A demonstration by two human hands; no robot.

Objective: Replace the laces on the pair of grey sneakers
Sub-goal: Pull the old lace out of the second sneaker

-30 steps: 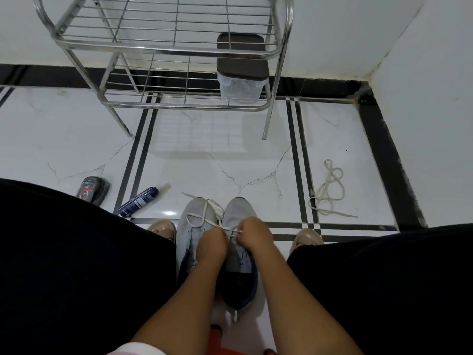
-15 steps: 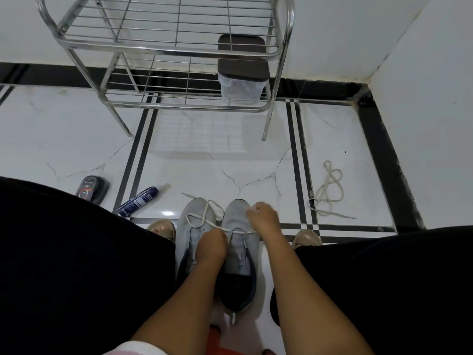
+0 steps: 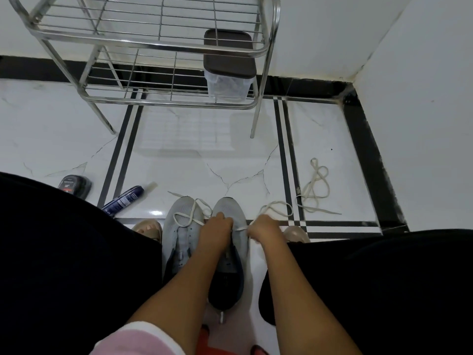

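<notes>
No wording can be read. The blue spray can point(image 3: 124, 200) on the floor carries a white printed label, and the dark tin point(image 3: 74, 185) a small label, both too blurred to make out.

Two grey sneakers stand side by side on the white floor, toes pointing away. The left sneaker point(image 3: 180, 234) has a white lace point(image 3: 190, 216) lying loosely looped over its toe. The right sneaker point(image 3: 229, 254), dark inside, has its lace point(image 3: 275, 207) drawn out sideways to the right, looping onto the floor. A spare lace point(image 3: 316, 187) lies tangled further right, well apart.
</notes>
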